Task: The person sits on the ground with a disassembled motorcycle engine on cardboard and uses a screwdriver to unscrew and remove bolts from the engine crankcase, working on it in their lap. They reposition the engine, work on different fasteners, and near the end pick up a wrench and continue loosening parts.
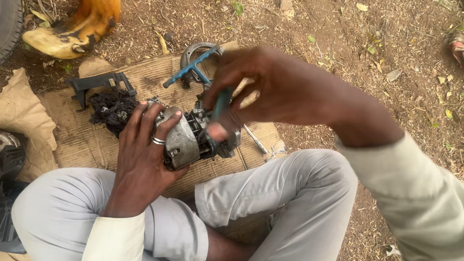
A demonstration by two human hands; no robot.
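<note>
Even, soft daylight, without hard shadows or glare; only faint shade lies under the trousers (pixel 290 193). The right hand (pixel 270 87) and the teal tool (pixel 220 104) it grips are smeared by motion blur. The left hand (pixel 145 150), cardboard (pixel 87 140) and far ground (pixel 338 29) stay fairly sharp.

cardboard sheet (pixel 87 140) flat on dirt ground (pixel 338 29) | black plastic bracket (pixel 99 83) beside dark tangled rag (pixel 113 110) | round metal cover (pixel 193 50) at cardboard's far edge | yellow stained container (pixel 77 29) top left | tyre (pixel 9 24) in corner
</note>
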